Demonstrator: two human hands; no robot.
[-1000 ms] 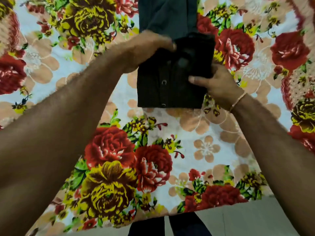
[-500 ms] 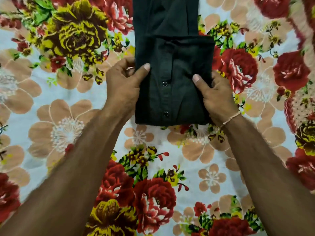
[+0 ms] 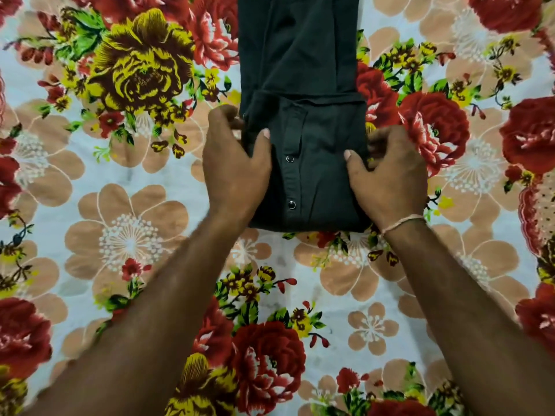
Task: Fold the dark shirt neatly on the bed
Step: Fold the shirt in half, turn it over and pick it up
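Fingers [image 3: 223, 115] of both hands are curled round the side edges of the folded portion, thumbs laid on top. Floral bedsheet [image 3: 129, 235]: spread beneath everything. Dark shirt [image 3: 303, 121]: laid at upper centre, lower part doubled over. Left hand [image 3: 235, 163] and right hand [image 3: 390, 175]: placed at opposite edges. Two snap buttons [image 3: 289, 159] are shown on the placket. Thread bracelet [image 3: 402, 222]: worn on the right wrist.

Dark shirt [image 3: 303, 139], part-folded, flat on bed

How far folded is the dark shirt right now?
Partly folded. The dark shirt has its near end doubled over, and a long strip runs flat beyond. Left hand and right hand grip its sides.
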